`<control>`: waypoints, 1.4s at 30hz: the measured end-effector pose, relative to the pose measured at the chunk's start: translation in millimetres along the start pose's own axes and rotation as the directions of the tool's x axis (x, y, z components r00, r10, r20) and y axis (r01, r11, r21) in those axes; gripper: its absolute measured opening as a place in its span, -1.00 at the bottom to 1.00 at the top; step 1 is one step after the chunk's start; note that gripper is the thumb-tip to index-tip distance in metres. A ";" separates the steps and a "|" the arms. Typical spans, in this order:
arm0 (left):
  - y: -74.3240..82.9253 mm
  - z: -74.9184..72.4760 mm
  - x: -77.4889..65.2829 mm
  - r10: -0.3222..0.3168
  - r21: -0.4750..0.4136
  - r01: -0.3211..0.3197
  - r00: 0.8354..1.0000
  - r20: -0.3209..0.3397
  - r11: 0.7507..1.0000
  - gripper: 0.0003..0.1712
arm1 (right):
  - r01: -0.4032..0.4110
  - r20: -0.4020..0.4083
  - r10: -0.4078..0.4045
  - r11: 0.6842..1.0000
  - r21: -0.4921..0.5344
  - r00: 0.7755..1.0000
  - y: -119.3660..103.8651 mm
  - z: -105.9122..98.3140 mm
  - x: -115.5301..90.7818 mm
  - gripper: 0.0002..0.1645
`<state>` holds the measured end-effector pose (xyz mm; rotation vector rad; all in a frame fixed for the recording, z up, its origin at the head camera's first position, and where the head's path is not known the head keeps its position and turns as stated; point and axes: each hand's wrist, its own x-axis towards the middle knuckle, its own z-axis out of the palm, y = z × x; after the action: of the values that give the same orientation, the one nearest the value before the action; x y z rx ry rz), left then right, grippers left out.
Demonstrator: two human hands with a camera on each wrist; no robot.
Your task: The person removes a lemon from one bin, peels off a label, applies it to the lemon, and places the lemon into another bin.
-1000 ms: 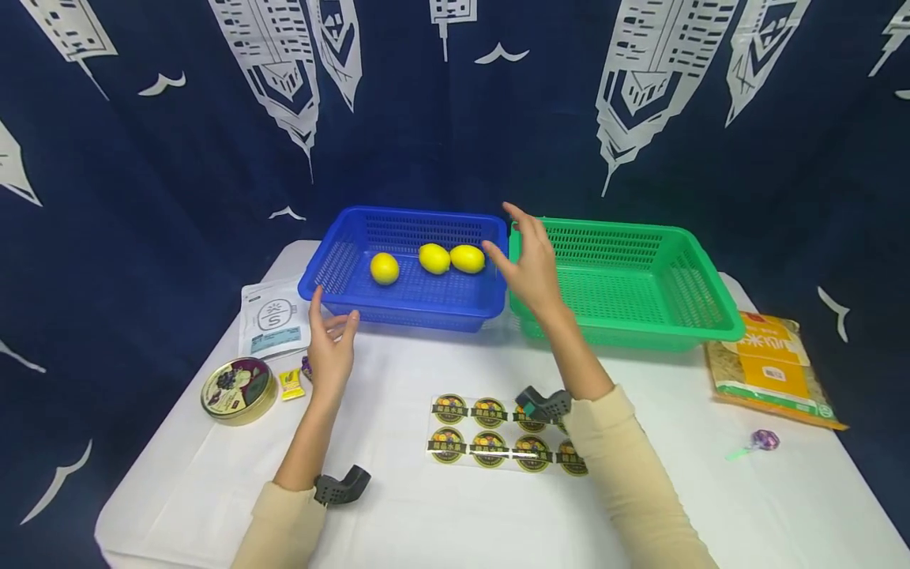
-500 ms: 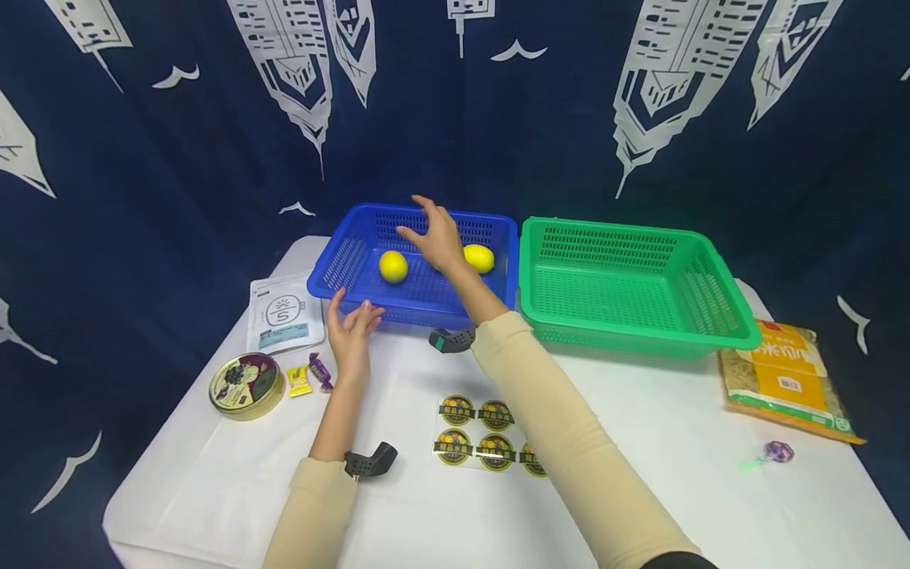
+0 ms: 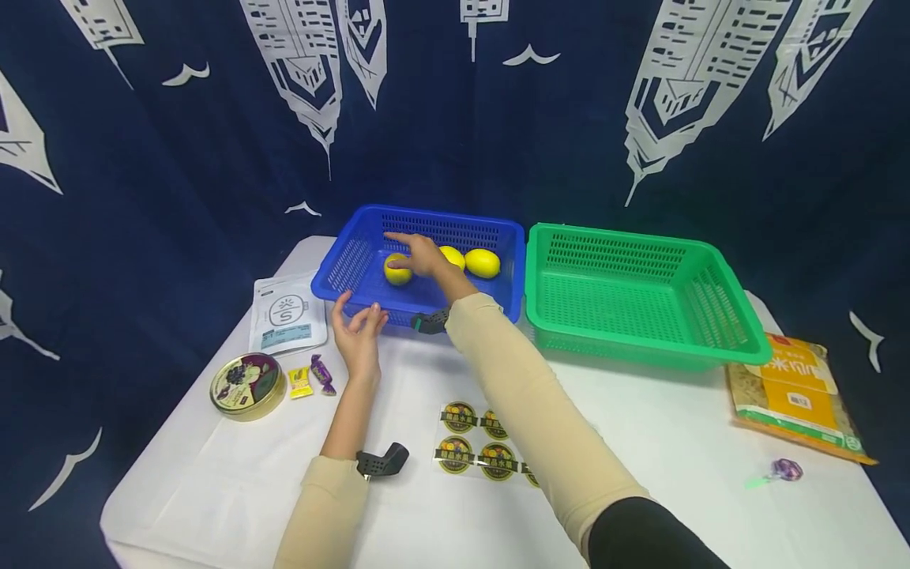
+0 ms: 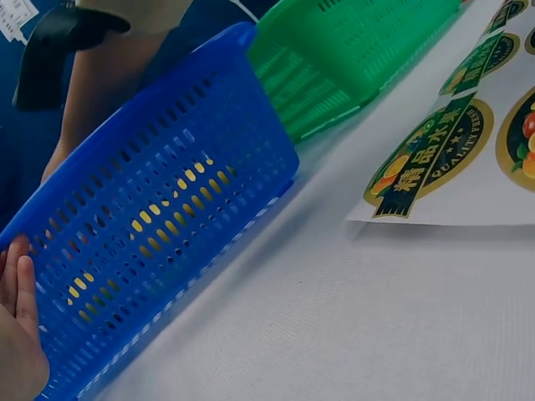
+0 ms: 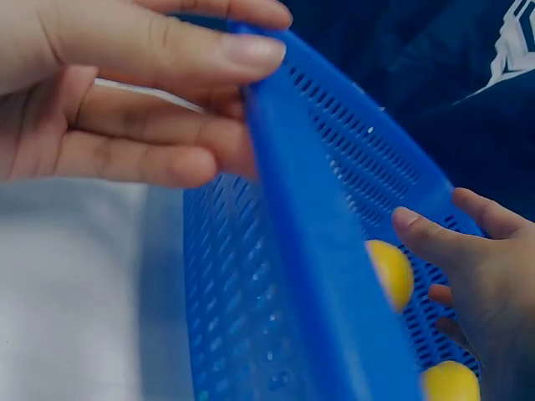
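Observation:
In the head view, a blue basket (image 3: 419, 294) holds several lemons. My left hand (image 3: 358, 340) is at its front rim; in the right wrist view the thumb (image 5: 251, 54) lies over the rim with other fingers beneath it, gripping it. My right hand (image 3: 423, 257) reaches inside the basket, thumb and index finger spread apart over the leftmost lemon (image 3: 396, 275). Two more lemons, one partly behind the right hand and the other a whole lemon (image 3: 483, 263), lie to its right. In the left wrist view, yellow shows through the slots of the basket wall (image 4: 167, 192).
A green basket (image 3: 604, 304) stands right of the blue one. A sticker sheet (image 3: 475, 442) lies in front, partly under the right sleeve. At left are a white pouch (image 3: 287, 316), round tin (image 3: 247, 386) and two candies (image 3: 321, 373); at right, a yellow food bag (image 3: 796, 395) and lollipop (image 3: 785, 470).
My right hand has moved left from the basket's right end, then down to the leftmost lemon. My left hand has shifted slightly right along the front rim.

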<state>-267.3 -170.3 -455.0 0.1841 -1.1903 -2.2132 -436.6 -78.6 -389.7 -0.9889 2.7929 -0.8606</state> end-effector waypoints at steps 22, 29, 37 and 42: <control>-4.0 -1.2 -1.5 0.045 0.001 -0.045 0.999 0.015 0.999 -0.39 | -0.117 0.146 0.105 0.990 0.079 0.984 19.1 20.9 -1.0 -0.33; -1.9 -1.4 0.0 0.066 0.053 -0.066 0.998 0.012 0.996 -0.38 | -0.101 0.139 0.086 0.989 0.110 0.987 17.5 17.4 -3.7 -0.36; -1.2 -1.8 -1.1 0.035 0.081 -0.035 0.999 0.004 0.996 -0.35 | -0.101 0.122 0.086 0.987 0.126 0.989 22.8 5.9 -15.9 -0.40; 0.1 -0.1 -0.8 0.040 0.082 -0.041 0.999 0.005 0.996 -0.33 | -0.018 0.001 0.019 0.953 0.303 1.000 20.5 -17.8 -28.8 -0.41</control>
<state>-266.6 -169.9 -455.1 0.1878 -1.2765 -2.1323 -429.4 -39.7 -389.0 -0.9085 2.5581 -1.2395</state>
